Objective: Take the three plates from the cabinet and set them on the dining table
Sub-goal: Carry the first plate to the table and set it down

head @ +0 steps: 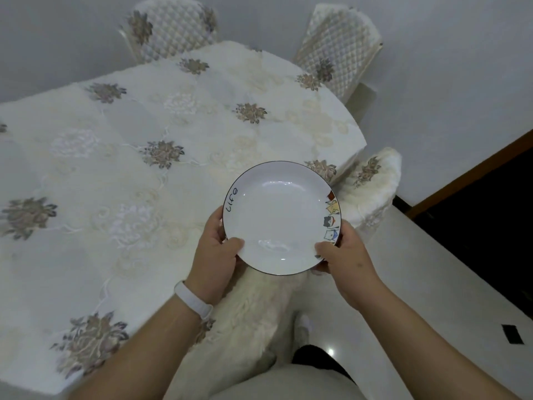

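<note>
A white plate with a dark rim, the word "life" on its left side and small cartoon figures on its right side, is held level in the air. My left hand grips its left near edge, thumb on top. My right hand grips its right near edge the same way. The plate hangs over the near right corner of the dining table, which wears a cream cloth with embroidered brown flowers. No other plate shows on the table. The cabinet is out of view.
Two quilted chairs stand at the table's far side. A fur-covered chair stands at the right, and another fur seat sits under my arms. A dark doorway opens at the right. The floor is pale tile.
</note>
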Demonstrator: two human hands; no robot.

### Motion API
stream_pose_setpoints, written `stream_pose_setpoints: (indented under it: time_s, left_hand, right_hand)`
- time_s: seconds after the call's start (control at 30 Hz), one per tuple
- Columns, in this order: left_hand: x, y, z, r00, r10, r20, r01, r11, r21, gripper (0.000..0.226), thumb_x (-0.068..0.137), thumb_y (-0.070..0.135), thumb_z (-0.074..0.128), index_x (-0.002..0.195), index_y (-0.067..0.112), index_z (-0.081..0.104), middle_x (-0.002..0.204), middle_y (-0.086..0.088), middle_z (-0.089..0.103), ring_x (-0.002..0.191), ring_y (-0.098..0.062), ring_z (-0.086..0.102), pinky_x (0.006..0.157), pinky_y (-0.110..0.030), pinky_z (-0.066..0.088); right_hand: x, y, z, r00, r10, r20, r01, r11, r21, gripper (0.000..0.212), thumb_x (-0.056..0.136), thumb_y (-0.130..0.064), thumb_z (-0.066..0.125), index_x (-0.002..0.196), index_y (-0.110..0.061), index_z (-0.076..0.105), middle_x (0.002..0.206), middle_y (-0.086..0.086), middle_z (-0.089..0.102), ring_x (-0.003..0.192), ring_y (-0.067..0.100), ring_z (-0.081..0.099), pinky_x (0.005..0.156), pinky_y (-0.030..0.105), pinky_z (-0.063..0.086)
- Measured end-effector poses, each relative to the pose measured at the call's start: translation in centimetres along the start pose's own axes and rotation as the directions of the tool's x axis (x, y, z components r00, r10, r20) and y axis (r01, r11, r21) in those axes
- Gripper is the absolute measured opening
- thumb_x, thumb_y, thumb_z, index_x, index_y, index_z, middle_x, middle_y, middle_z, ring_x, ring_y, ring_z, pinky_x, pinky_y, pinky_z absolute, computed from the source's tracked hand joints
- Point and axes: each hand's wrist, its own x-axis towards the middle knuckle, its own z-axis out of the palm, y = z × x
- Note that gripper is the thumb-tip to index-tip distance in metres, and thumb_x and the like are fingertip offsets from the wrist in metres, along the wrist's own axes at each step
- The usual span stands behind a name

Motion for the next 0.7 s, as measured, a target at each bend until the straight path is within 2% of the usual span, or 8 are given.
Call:
stream_pose_setpoints:
  time_s: [0.1,0.17,0.23,0.33,0.43,0.53,0.6,0.7]
  left_hand:
    - [1.5,0.2,0.0,0.999,-0.005,-0.047,0.005,1.0,0.0,0.067,0.085,-0.02,0.04,0.121,0.035,0.051,0.107,0.01,0.069,0.092,-0.014,0.067,0.067,-0.038,0.059]
    - [2.6,0.3,0.7,0.997,0.0,-0.08,0.0,1.0,0.005,0.065,0.085,-0.02,0.039,0.123,0.032,0.049,0.105,0.004,0.068,0.08,-0.008,0.067,0.056,-0.026,0.055]
    - [3.8,0.2,1.7,0.993,0.001,-0.121,-0.001,1.0,-0.001,0.065,0.085,-0.021,0.038,0.128,0.027,0.046,0.105,-0.002,0.066,0.07,-0.01,0.064,0.049,-0.021,0.05]
    - [6.3,-0.7,3.7,0.984,0.0,-0.179,-0.001,1.0,-0.005,0.067,0.084,-0.021,0.04,0.121,0.034,0.05,0.104,0.005,0.068,0.08,-0.012,0.068,0.055,-0.028,0.054]
    - [8.8,-1.2,6.4,0.971,-0.015,-0.237,0.013,1.0,-0.008,0.068,0.084,-0.019,0.042,0.115,0.041,0.052,0.103,0.01,0.07,0.087,-0.011,0.068,0.058,-0.031,0.055]
    - [11.2,-1.6,9.6,0.955,-0.024,-0.295,0.025,1.0,-0.002,0.065,0.081,-0.011,0.05,0.115,0.044,0.052,0.111,0.008,0.069,0.097,-0.016,0.067,0.064,-0.037,0.056]
    - [13.0,-1.5,12.0,0.946,-0.011,-0.324,0.013,1.0,0.004,0.064,0.078,-0.007,0.051,0.115,0.044,0.054,0.115,0.006,0.068,0.103,-0.017,0.065,0.072,-0.038,0.056]
    - [15.5,-1.2,15.5,0.925,-0.037,-0.378,0.035,0.999,-0.014,0.068,0.083,-0.017,0.042,0.114,0.042,0.054,0.109,0.007,0.069,0.098,-0.015,0.066,0.069,-0.033,0.056]
  right_hand:
    - [2.7,-0.5,0.2,0.999,0.007,0.042,-0.006,1.0,-0.024,0.04,0.086,0.009,0.048,0.11,-0.021,0.058,0.106,0.01,0.069,0.09,0.028,0.067,0.056,0.027,0.054]
    - [4.9,-0.6,0.0,0.997,0.008,0.073,-0.005,0.999,-0.045,0.041,0.087,0.008,0.049,0.114,-0.022,0.058,0.108,0.008,0.069,0.092,0.027,0.068,0.057,0.026,0.055]
    - [7.1,-0.8,-0.6,0.994,-0.005,0.112,0.011,0.998,-0.056,0.042,0.086,0.008,0.049,0.116,-0.021,0.058,0.11,0.008,0.069,0.094,0.026,0.068,0.058,0.024,0.055]
    - [11.0,-1.2,-2.1,0.988,-0.005,0.155,0.02,0.995,-0.094,0.037,0.087,0.006,0.05,0.111,-0.021,0.059,0.109,0.01,0.068,0.094,0.027,0.067,0.058,0.025,0.056]
    - [15.4,-1.8,-4.1,0.979,-0.004,0.202,0.035,0.988,-0.149,0.035,0.086,0.001,0.053,0.104,-0.028,0.059,0.106,0.009,0.068,0.097,0.032,0.067,0.071,0.041,0.062]
    - [19.3,-2.5,-6.3,0.969,0.013,0.247,0.034,0.981,-0.188,0.037,0.084,-0.003,0.053,0.103,-0.034,0.06,0.104,0.009,0.068,0.098,0.038,0.065,0.08,0.057,0.059]
    - [21.6,-3.6,-7.8,0.965,0.024,0.259,0.028,0.981,-0.193,0.041,0.08,-0.008,0.054,0.105,-0.039,0.06,0.103,0.006,0.069,0.099,0.039,0.063,0.081,0.061,0.056]
    - [25.1,-5.1,-10.0,0.958,0.026,0.286,0.039,0.975,-0.22,0.04,0.071,-0.015,0.051,0.105,-0.035,0.059,0.103,0.008,0.069,0.101,0.042,0.06,0.087,0.059,0.053]
